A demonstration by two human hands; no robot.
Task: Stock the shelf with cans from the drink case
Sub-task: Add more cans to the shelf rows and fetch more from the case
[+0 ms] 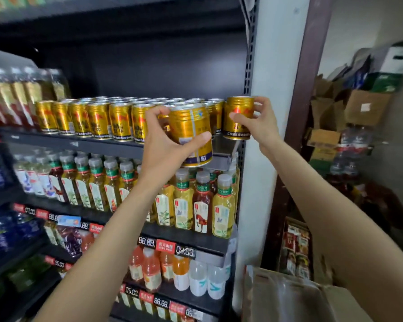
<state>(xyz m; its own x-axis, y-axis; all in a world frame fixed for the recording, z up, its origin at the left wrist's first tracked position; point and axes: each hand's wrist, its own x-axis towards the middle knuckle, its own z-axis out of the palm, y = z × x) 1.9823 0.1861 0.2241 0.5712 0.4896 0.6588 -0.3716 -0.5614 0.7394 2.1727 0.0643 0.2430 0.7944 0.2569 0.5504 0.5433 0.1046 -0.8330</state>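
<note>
My left hand grips a gold can, tilted, in front of the shelf edge. My right hand holds a second gold can upright at the shelf's right end, its base at the shelf surface. Several rows of matching gold cans stand on that shelf to the left. The cardboard drink case sits at the bottom right, its inside hidden.
Tea bottles fill the shelf below, juice and water bottles the one under that. A white pillar borders the shelving on the right. Stacked cardboard boxes and bottle packs fill the back room at right.
</note>
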